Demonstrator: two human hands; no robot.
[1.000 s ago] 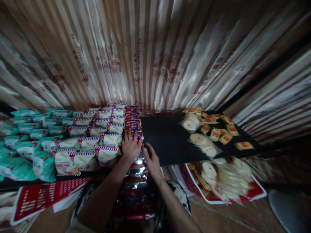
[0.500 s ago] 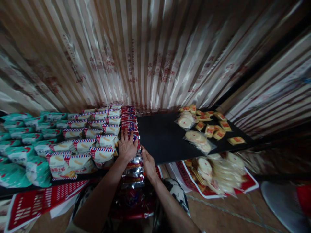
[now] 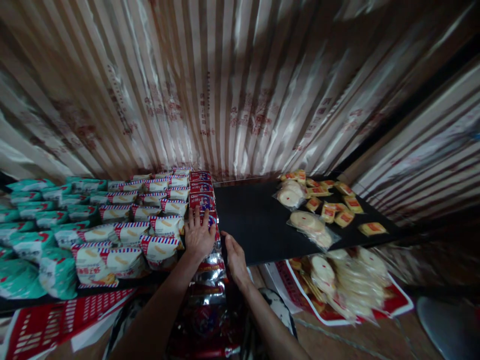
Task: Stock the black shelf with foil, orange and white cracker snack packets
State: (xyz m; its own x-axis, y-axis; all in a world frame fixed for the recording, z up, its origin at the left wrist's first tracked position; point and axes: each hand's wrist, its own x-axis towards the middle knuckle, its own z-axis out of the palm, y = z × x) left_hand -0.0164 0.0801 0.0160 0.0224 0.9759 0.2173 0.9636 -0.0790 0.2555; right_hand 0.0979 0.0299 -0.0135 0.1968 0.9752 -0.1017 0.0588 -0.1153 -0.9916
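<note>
A row of shiny red snack packets [image 3: 201, 200] runs from the back of the black shelf to its front edge and hangs down over it as a strip. My left hand [image 3: 199, 235] lies on top of these packets with its fingers spread. Just right of the strip, my right hand [image 3: 234, 256] is at the shelf's front edge, fingers stretched forward and nothing visible in them. Whether its fingertips touch the packets, I cannot tell. White snack bags with red and blue striped tops [image 3: 165, 227] stand close to the left of my left hand.
Green bags [image 3: 30, 240] fill the shelf's left end. On the black shelf [image 3: 249, 217] at right lie round wrapped crackers [image 3: 307, 222] and small yellow packets [image 3: 345, 217]. Below are a red basket [image 3: 45, 320] and a red tray [image 3: 403, 302] of crackers. Pleated curtain hangs behind.
The view has shifted slightly, so the shelf appears a little lower. My left hand stays flat on the red packets. My right hand has come slightly away from the strip.
</note>
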